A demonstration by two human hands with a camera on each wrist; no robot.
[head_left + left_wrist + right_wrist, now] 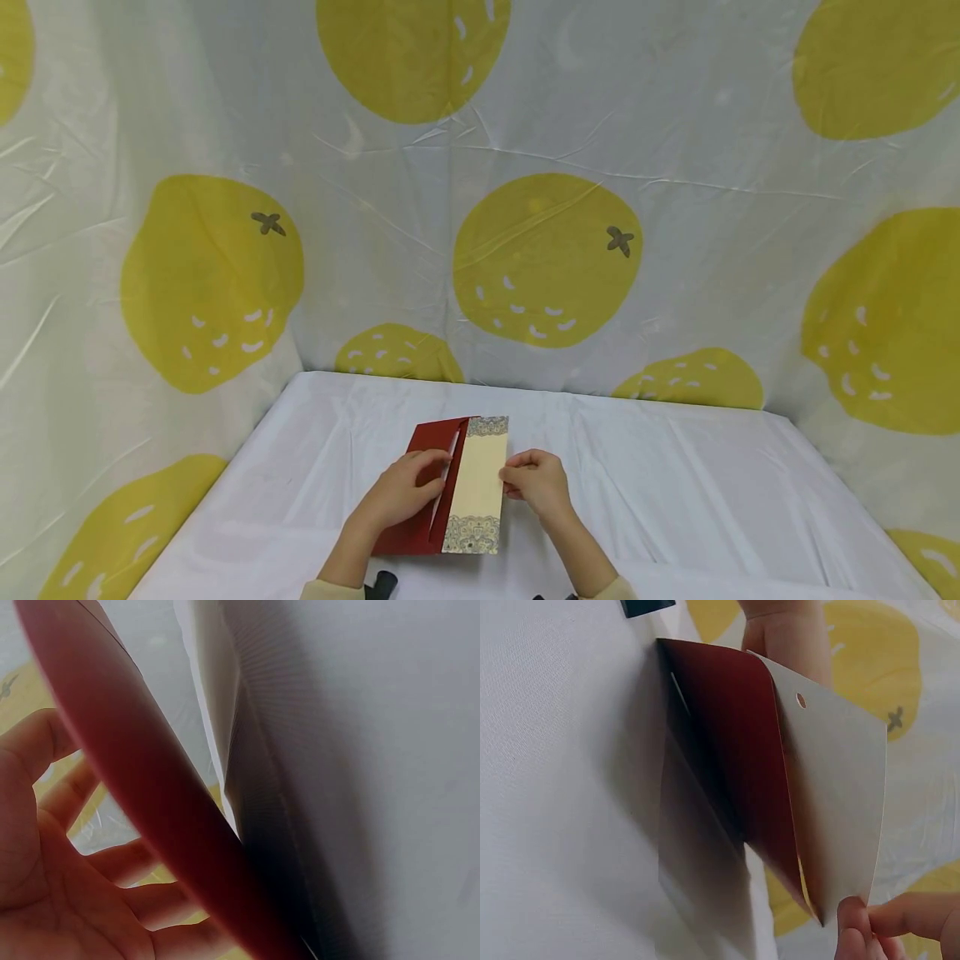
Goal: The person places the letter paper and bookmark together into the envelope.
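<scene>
A red folded card [422, 437] with a light-coloured slit stands partly opened at the front middle of the table. Along its right side runs a cream panel [480, 479] with grey lace-like bands at top and bottom. My left hand [397, 492] rests on the red part, its fingertips near the slit; the left wrist view shows its spread fingers [124, 859] against the red panel [142, 757]. At the cream panel's right edge, my right hand [538, 482] pinches it between thumb and fingers. In the right wrist view the panel's pale back [836, 772] has a small oval hole.
White cloth covers the table [675, 483]. A curtain [697, 275] printed with yellow fruit hangs behind and on both sides. A dark object [384, 583] shows by my left wrist at the front edge.
</scene>
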